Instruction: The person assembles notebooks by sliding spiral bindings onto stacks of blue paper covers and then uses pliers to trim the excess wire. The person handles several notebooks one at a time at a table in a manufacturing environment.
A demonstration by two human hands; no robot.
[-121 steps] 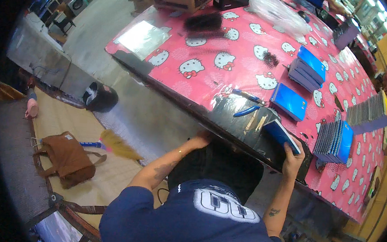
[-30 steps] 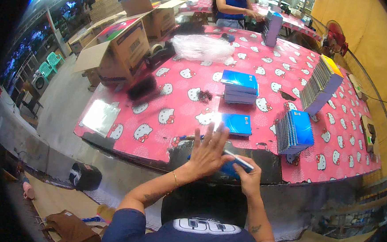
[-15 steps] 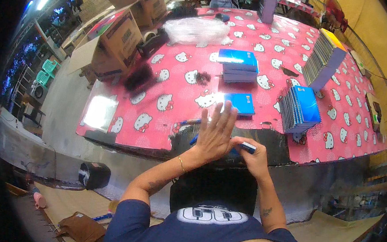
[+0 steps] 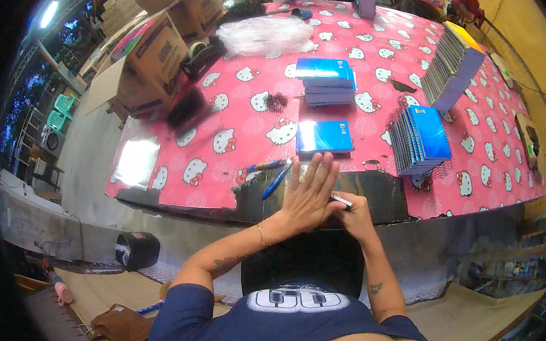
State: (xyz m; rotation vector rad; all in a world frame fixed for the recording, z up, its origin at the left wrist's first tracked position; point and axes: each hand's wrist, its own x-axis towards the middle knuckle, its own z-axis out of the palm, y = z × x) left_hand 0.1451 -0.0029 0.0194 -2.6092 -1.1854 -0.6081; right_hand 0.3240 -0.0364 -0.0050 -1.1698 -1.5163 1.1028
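- Pressing flat, my left hand [image 4: 309, 194] has its grip spread wide over a dark sheet [image 4: 378, 192] at the desk [image 4: 226, 121] edge.
- My right hand [image 4: 353, 214] pinches a small white-tipped tool [image 4: 341, 201], just beside the left.
- A blue notebook [image 4: 324, 137] lies just beyond my fingers.

We see a pink table cloth [image 4: 238, 128] with white cat faces, a stack of blue books [image 4: 325, 80], a clear plastic bag [image 4: 266, 34], brown boxes [image 4: 158, 54] and green chairs [image 4: 58, 112] far left
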